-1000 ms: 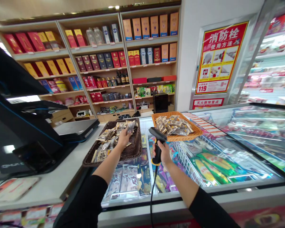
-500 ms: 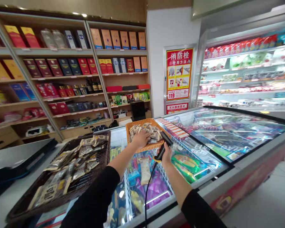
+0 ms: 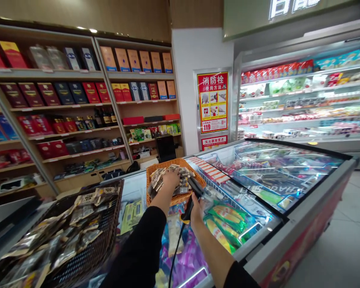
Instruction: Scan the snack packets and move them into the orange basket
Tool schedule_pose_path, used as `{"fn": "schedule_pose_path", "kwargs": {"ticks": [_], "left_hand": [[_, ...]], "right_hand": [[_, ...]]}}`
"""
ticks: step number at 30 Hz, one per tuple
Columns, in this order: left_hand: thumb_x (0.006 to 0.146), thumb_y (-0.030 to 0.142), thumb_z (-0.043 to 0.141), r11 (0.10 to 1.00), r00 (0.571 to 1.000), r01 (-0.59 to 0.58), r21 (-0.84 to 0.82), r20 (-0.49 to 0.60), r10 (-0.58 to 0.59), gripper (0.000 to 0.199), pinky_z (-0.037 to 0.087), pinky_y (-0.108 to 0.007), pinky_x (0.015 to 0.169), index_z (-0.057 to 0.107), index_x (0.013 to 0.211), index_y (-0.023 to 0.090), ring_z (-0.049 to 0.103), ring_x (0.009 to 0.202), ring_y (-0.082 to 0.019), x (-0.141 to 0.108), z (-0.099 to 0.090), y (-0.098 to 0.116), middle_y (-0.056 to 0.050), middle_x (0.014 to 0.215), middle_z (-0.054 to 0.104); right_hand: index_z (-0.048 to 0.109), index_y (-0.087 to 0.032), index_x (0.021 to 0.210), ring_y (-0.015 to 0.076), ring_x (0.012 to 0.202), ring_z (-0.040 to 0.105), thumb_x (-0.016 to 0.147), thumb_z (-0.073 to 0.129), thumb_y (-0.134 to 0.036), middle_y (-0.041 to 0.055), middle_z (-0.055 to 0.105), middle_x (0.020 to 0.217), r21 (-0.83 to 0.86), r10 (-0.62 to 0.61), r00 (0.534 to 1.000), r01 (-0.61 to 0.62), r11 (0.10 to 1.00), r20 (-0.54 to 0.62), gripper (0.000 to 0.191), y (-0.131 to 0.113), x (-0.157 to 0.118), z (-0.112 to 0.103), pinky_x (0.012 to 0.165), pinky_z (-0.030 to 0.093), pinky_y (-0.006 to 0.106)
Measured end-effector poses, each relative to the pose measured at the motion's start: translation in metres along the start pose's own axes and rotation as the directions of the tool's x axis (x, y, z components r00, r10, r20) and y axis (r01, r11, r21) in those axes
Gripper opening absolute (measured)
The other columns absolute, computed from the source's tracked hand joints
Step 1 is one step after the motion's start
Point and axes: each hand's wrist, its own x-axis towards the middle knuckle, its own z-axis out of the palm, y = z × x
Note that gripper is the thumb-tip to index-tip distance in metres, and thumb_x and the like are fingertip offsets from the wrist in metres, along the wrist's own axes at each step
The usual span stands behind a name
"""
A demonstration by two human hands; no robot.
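My left hand (image 3: 170, 180) is in the orange woven basket (image 3: 198, 176), on top of many small snack packets (image 3: 184, 176). Its fingers look spread over the packets, their tips partly hidden, and I see nothing lifted. A black barcode scanner (image 3: 189, 204) with a yellow-orange tip at its handle end is gripped by my right hand (image 3: 197, 212). Its head overlaps the basket's right side, and a black cable hangs from the handle. On the left, a dark brown woven basket (image 3: 112, 224) holds more packets (image 3: 81, 212) of beige and dark wrapping.
The orange basket stands on a glass-topped freezer (image 3: 288, 224) with bagged frozen goods beneath. Shelves (image 3: 78, 106) with boxed goods line the back left. A red fire-hydrant poster (image 3: 213, 102) hangs on the pillar, and a lit refrigerated display (image 3: 306, 92) stands at right.
The view has shifted, so the shelves and baskets sit farther left. My left hand has gone a little deeper among the packets; the scanner stays in my right hand beside the basket.
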Motion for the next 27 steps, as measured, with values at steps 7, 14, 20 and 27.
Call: {"fn": "schedule_pose_path", "kwargs": {"ticks": [7, 14, 20, 27], "left_hand": [[0.092, 0.033, 0.04, 0.959, 0.965, -0.242, -0.15, -0.138, 0.222, 0.051, 0.04, -0.042, 0.103, 0.037, 0.143, 0.025, 0.043, 0.131, -0.027, -0.029, -0.023, -0.018, -0.012, 0.147, 0.04], [0.089, 0.031, 0.045, 0.956, 0.956, -0.246, -0.161, -0.205, 0.211, 0.041, 0.04, -0.037, 0.104, 0.057, 0.128, 0.023, 0.049, 0.126, -0.024, -0.117, -0.052, -0.121, -0.007, 0.137, 0.052], [0.081, 0.025, 0.052, 0.985, 0.985, 0.171, -0.011, -0.032, -0.171, 0.04, 0.044, -0.033, 0.097, 0.063, 0.119, 0.015, 0.058, 0.112, -0.026, -0.19, -0.045, -0.231, -0.013, 0.12, 0.064], [0.067, 0.043, 0.069, 0.925, 0.918, 0.321, 0.205, 0.173, -0.357, 0.052, 0.047, -0.038, 0.09, 0.067, 0.109, 0.013, 0.06, 0.108, -0.032, -0.227, -0.024, -0.26, -0.02, 0.117, 0.063]], "right_hand": [[0.05, -0.022, 0.078, 0.0102, 0.031, 0.045, 0.066, 0.071, -0.053, -0.0082, 0.051, 0.049, 0.001, -0.042, 0.998, 0.042, 0.999, 0.043, 0.039, -0.004, -0.003, 0.001, 0.03, 0.034, 0.022], [0.05, -0.021, 0.078, 0.0098, 0.034, 0.047, 0.069, 0.07, -0.05, -0.0069, 0.054, 0.053, -0.029, -0.051, 0.973, 0.059, 0.998, 0.226, 0.037, -0.011, -0.037, 0.005, 0.032, 0.036, 0.021], [0.053, -0.02, 0.081, 0.0103, 0.031, 0.045, 0.067, 0.07, -0.053, -0.0061, 0.054, 0.051, -0.17, 0.196, 0.862, -0.13, 0.977, 0.468, 0.04, 0.017, -0.078, 0.036, 0.029, 0.034, 0.023], [0.051, -0.021, 0.076, 0.0108, 0.032, 0.044, 0.063, 0.071, -0.056, -0.0061, 0.052, 0.049, -0.27, 0.386, 0.792, -0.287, 0.919, 0.472, 0.042, 0.053, -0.105, 0.045, 0.03, 0.035, 0.024]]}}
